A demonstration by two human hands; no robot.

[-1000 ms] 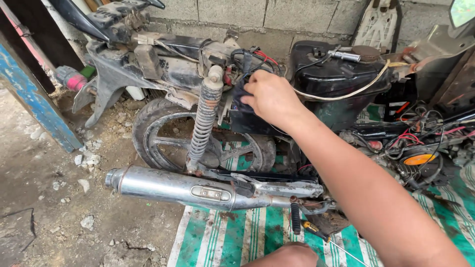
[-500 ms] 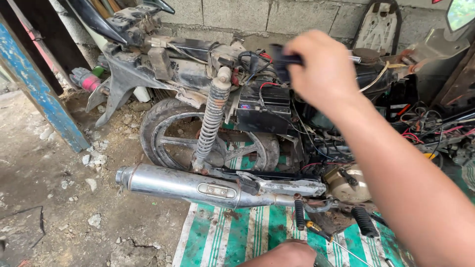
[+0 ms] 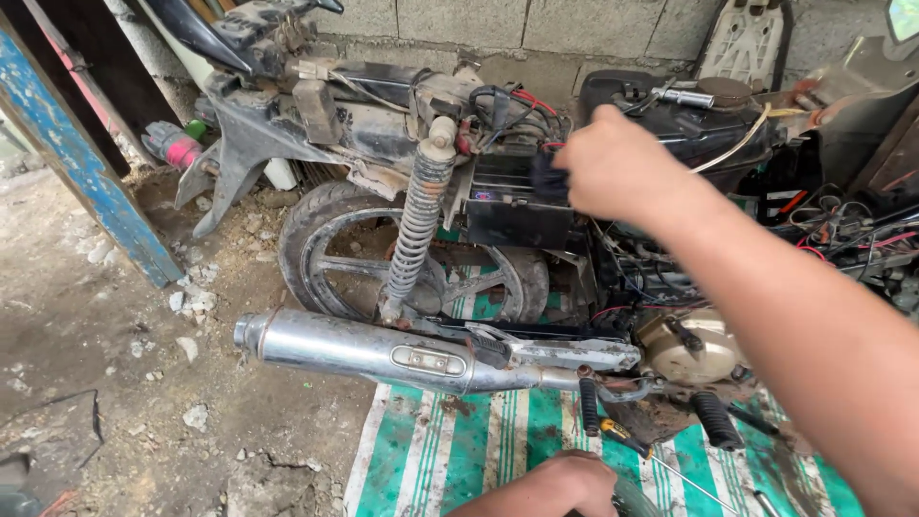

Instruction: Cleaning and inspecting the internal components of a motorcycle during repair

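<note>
A stripped, dirty motorcycle point(image 3: 383, 124) stands on bare ground with its rear wheel point(image 3: 335, 249) toward me. My right hand point(image 3: 622, 172) reaches in from the right, its fingers closed on a small dark part point(image 3: 546, 177) just above the black battery box point(image 3: 517, 215). At the bottom edge, my left hand point(image 3: 565, 483) rests low beside a dark round thing point(image 3: 632, 500); its fingers are partly cut off. A chrome exhaust pipe point(image 3: 364, 349) runs along the bike's near side, and a grey spring shock point(image 3: 416, 220) rises above it.
A green and white striped mat point(image 3: 459, 450) lies under the bike. A yellow-handled screwdriver point(image 3: 632, 445) lies on it near the footpegs. A blue post point(image 3: 86, 163) leans at left. Loose wires point(image 3: 842, 230) tangle at right. A block wall point(image 3: 536, 24) stands behind.
My right hand lifted away from the battery area holding a dark part, then came back down to the battery box. My view has shifted slightly.
</note>
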